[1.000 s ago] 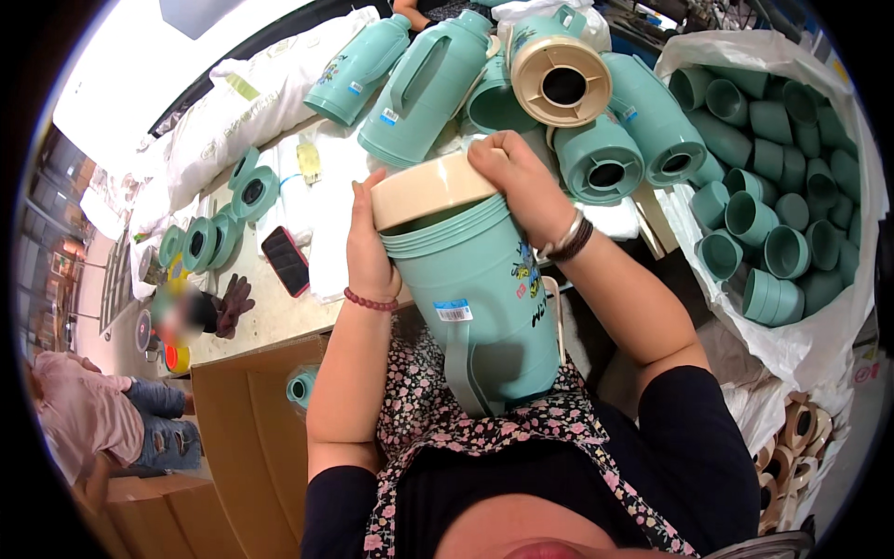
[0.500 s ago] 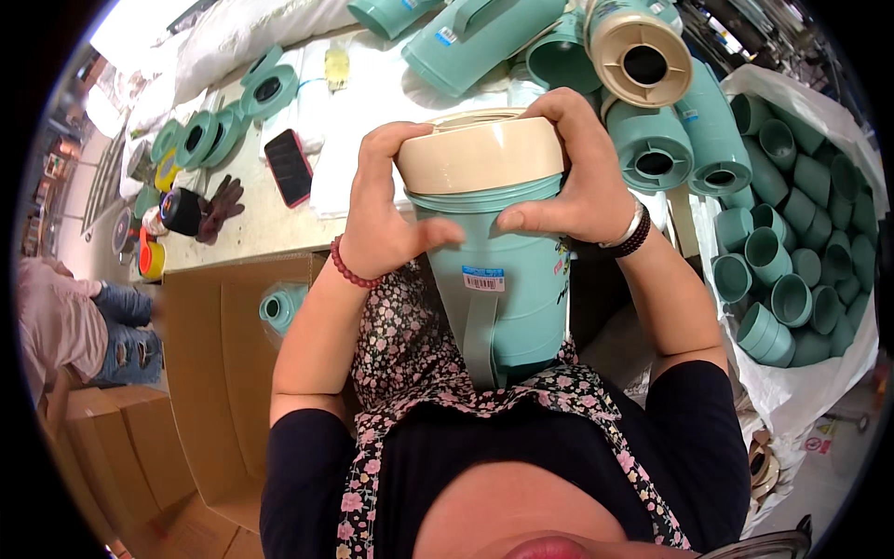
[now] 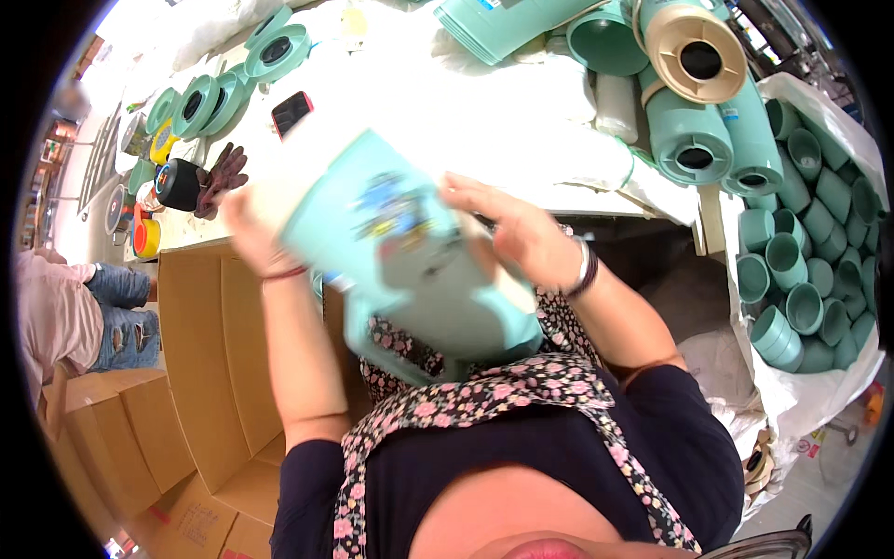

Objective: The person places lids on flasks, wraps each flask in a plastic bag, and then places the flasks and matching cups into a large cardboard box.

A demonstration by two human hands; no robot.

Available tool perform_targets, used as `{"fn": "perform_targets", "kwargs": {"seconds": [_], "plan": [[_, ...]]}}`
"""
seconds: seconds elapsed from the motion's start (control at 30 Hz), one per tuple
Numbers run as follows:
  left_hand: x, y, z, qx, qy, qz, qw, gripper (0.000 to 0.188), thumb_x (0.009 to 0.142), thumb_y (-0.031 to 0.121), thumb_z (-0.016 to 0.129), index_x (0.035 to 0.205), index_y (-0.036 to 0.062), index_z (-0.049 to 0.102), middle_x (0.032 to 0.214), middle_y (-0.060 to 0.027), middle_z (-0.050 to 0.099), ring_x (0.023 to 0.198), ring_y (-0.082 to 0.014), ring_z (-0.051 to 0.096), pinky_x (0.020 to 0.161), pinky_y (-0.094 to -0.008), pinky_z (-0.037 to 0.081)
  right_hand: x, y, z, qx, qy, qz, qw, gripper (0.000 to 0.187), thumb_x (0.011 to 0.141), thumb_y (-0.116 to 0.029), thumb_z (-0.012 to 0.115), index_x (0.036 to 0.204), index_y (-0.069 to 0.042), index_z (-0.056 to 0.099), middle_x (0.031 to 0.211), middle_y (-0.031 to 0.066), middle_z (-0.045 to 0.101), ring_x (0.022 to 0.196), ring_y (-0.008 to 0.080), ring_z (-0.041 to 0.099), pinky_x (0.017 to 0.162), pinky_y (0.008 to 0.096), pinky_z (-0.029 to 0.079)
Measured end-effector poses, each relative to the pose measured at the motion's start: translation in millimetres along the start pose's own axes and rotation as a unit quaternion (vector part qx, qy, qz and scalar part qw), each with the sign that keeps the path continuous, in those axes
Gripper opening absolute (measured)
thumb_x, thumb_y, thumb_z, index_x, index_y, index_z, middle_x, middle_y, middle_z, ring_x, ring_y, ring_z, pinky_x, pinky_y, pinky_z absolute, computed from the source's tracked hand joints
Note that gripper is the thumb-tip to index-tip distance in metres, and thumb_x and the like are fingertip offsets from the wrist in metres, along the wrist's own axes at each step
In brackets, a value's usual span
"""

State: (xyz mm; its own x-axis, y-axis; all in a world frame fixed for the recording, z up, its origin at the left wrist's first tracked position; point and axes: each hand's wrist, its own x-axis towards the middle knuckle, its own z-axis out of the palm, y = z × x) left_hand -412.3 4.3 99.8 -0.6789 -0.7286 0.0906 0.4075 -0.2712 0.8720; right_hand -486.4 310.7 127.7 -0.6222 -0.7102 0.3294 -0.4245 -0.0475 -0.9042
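Handling tilted green flask between left hand and right hand by table's near edge; cannot tell fingers' grip; apparently collared, not yet set down.

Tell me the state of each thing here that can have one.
Tilted teal flask: raised, blurred
Smartphone: lying flat, screen dark
Dark glove: unworn
White sack: open, holding cups
Teal cups: jumbled, some nested
Cardboard box: open

Place: we're in an assembly workshop
Worktable: vacuum-flask bodies massed
Sack: bulk green cups
Floor: cardboard cartons
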Motion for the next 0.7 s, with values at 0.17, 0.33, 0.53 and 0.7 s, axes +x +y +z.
{"fn": "perform_targets", "kwargs": {"seconds": [0.17, 0.33, 0.53, 0.7], "plan": [[-17.1, 60.4, -4.8, 0.005, -0.143, 0.100, 0.985, 0.044, 0.097, 0.040, 0.027, 0.082, 0.0067, 0.052, 0.080, -0.0111, 0.061, 0.086, -0.0288, 0.057, 0.095, -0.0485, 0.035, 113.6, 149.3, -1.9, -0.374, 0.142, -0.182, 0.898, 0.025, 0.084, -0.025, 0.061, 0.091, -0.001, 0.065, 0.088, 0.0113, 0.066, 0.086, 0.0195, 0.061, 0.079, 0.0316, 0.046], [-29.1, 27.8, 76.0, 0.247, -0.244, 0.124, 0.930, 0.029, 0.090, 0.019, 0.043, 0.080, -0.0017, 0.061, 0.082, -0.0122, 0.065, 0.087, -0.0225, 0.058, 0.091, -0.0371, 0.040, 125.3, 170.3, -18.4, 0.249, 0.286, 0.193, 0.905, 0.024, 0.091, -0.021, 0.051, 0.091, 0.001, 0.061, 0.087, 0.0108, 0.064, 0.080, 0.0184, 0.058, 0.073, 0.0311, 0.047], [44.2, 56.9, 150.5, 0.374, -0.532, 0.048, 0.759, 0.030, 0.083, 0.021, 0.060, 0.100, -0.0036, 0.063, 0.090, -0.0093, 0.065, 0.078, -0.0136, 0.058, 0.069, -0.0266, 0.046, 149.6, -10.9, -55.7, 0.514, 0.117, 0.059, 0.848, 0.022, 0.092, -0.022, 0.052, 0.096, -0.001, 0.058, 0.097, 0.0088, 0.062, 0.092, 0.0192, 0.059, 0.085, 0.0339, 0.047], [16.7, 55.7, 198.8, 0.201, -0.323, -0.009, 0.925, 0.025, 0.084, 0.015, 0.063, 0.100, -0.0038, 0.061, 0.090, -0.0071, 0.065, 0.078, -0.0109, 0.059, 0.069, -0.0256, 0.048, 146.8, -24.5, -55.2, 0.389, 0.199, 0.002, 0.900, 0.015, 0.083, -0.012, 0.065, 0.091, -0.002, 0.058, 0.086, 0.0011, 0.059, 0.074, 0.0085, 0.052, 0.070, 0.0216, 0.043]]}}
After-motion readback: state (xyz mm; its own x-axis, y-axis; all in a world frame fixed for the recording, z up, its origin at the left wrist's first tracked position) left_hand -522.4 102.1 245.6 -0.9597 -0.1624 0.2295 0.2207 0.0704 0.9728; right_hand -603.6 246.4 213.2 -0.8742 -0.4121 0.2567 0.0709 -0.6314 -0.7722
